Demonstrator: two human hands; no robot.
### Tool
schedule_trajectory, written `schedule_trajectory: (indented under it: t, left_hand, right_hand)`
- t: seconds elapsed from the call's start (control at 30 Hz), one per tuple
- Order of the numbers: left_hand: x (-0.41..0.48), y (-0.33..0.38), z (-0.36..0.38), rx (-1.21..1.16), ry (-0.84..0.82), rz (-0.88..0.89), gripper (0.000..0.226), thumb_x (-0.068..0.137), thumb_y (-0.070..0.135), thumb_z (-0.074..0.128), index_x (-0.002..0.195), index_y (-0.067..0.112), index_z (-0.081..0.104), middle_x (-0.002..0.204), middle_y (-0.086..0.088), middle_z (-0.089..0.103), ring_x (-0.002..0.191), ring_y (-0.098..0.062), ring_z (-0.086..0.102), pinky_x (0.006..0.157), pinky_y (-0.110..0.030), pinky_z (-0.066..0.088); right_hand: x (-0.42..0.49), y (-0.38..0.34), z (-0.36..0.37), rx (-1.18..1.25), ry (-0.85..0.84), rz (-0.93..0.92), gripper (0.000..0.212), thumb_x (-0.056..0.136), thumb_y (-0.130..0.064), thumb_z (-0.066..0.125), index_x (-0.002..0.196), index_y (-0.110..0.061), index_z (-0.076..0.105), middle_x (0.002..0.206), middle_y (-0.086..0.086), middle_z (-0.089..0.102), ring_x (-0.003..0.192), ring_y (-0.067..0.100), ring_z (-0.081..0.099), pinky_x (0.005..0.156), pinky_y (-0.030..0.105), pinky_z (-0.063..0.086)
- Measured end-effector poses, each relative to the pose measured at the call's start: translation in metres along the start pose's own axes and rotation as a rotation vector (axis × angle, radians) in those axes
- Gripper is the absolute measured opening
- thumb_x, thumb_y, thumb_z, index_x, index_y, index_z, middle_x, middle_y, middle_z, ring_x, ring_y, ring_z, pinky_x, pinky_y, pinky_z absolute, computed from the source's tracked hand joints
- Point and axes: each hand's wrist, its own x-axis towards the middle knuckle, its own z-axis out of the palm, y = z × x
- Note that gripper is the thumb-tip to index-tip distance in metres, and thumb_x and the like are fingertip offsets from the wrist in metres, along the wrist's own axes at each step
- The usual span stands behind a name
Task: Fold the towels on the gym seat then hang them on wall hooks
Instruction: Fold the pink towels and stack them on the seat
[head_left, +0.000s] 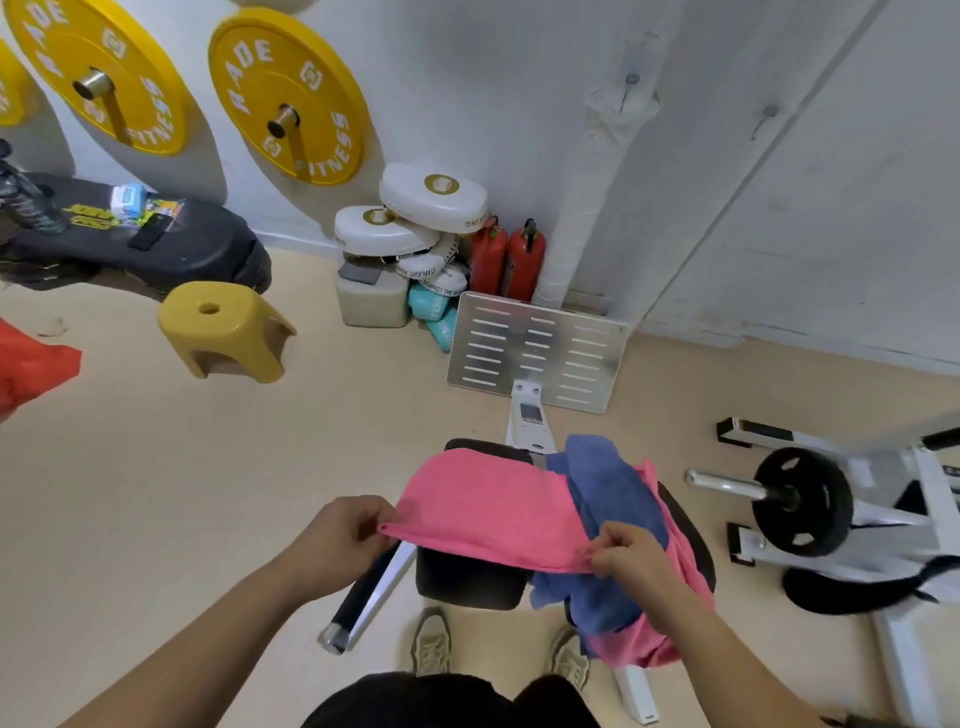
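Containers: one pale tub (371, 306) by the wall, contents not visible, with a grey flat piece (358, 273) on its lid and white pads (410, 228) stacked above. A black case (208, 249) on the left carries a blue-and-white pack (127, 200) on top.

Towels, three, all on the black seat (470, 579) in front of you:
- Pink towel (488, 504): spread flat across the seat's left part, near edge lifted. Your left hand (343, 540) pinches its near left corner and your right hand (631, 556) pinches its near right corner, so the edge runs taut between them.
- Blue towel (608, 488): crumpled, just right of the pink one, hanging off the seat's near side.
- Second pink towel (644, 649): bunched under the blue one.

Two hooks (631, 80) sit high on the wall, well apart from the seat.
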Motion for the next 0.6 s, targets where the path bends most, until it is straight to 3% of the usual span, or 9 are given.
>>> schedule_trajectory:
  t: [0.17, 0.23, 0.3, 0.4, 0.5, 0.6]
  left_hand:
    - [-0.019, -0.013, -0.002, -0.034, -0.095, -0.029, 0.018, 0.087, 0.011, 0.071, 0.077, 0.025, 0.072, 0.080, 0.009, 0.074, 0.079, -0.005, 0.067, 0.077, -0.020, 0.050]
    - [-0.022, -0.012, -0.002, -0.066, -0.119, -0.058, 0.025, 0.083, 0.007, 0.071, 0.070, 0.028, 0.070, 0.074, 0.009, 0.070, 0.078, -0.005, 0.066, 0.078, -0.020, 0.049]
    - [-0.016, -0.011, 0.001, -0.115, -0.122, -0.089, 0.024, 0.080, 0.004, 0.069, 0.068, 0.025, 0.069, 0.072, 0.003, 0.069, 0.079, -0.012, 0.067, 0.079, -0.025, 0.050]
    - [0.011, -0.007, 0.004, -0.237, -0.043, -0.131, 0.005, 0.075, 0.012, 0.063, 0.074, 0.012, 0.067, 0.069, -0.007, 0.065, 0.069, -0.014, 0.060, 0.071, -0.034, 0.047]
    - [0.049, -0.006, 0.009, -0.315, 0.073, -0.169, 0.012, 0.087, 0.012, 0.058, 0.082, 0.015, 0.069, 0.076, 0.000, 0.072, 0.072, -0.016, 0.064, 0.071, -0.036, 0.053]
    - [0.082, -0.008, 0.019, -0.241, 0.159, -0.184, 0.019, 0.097, 0.011, 0.054, 0.089, 0.020, 0.068, 0.088, 0.001, 0.073, 0.085, -0.017, 0.065, 0.075, -0.031, 0.052]
  right_hand:
    - [-0.028, 0.003, 0.007, -0.048, -0.014, 0.040, 0.017, 0.066, -0.006, 0.060, 0.060, -0.014, 0.046, 0.063, 0.003, 0.040, 0.065, 0.016, 0.038, 0.066, 0.034, 0.032]
    - [-0.031, 0.002, 0.009, -0.044, -0.030, 0.024, 0.012, 0.063, -0.011, 0.057, 0.061, -0.014, 0.045, 0.061, 0.001, 0.039, 0.064, 0.016, 0.037, 0.065, 0.033, 0.031]
    - [-0.021, 0.006, 0.009, -0.058, -0.028, 0.014, 0.015, 0.072, -0.009, 0.057, 0.063, -0.015, 0.046, 0.061, -0.003, 0.041, 0.066, 0.017, 0.038, 0.067, 0.033, 0.032]
    - [0.011, 0.017, 0.009, -0.102, 0.052, 0.018, 0.016, 0.090, -0.001, 0.055, 0.075, -0.007, 0.052, 0.071, 0.000, 0.049, 0.072, 0.016, 0.044, 0.071, 0.035, 0.038]
    - [0.046, 0.011, 0.010, -0.163, 0.112, 0.005, 0.009, 0.097, -0.011, 0.053, 0.093, -0.002, 0.054, 0.078, 0.004, 0.049, 0.072, 0.016, 0.046, 0.067, 0.034, 0.043]
    - [0.091, -0.013, 0.007, -0.231, 0.184, -0.013, 0.021, 0.092, -0.021, 0.054, 0.075, -0.019, 0.042, 0.069, 0.000, 0.039, 0.062, 0.015, 0.039, 0.053, 0.029, 0.037]
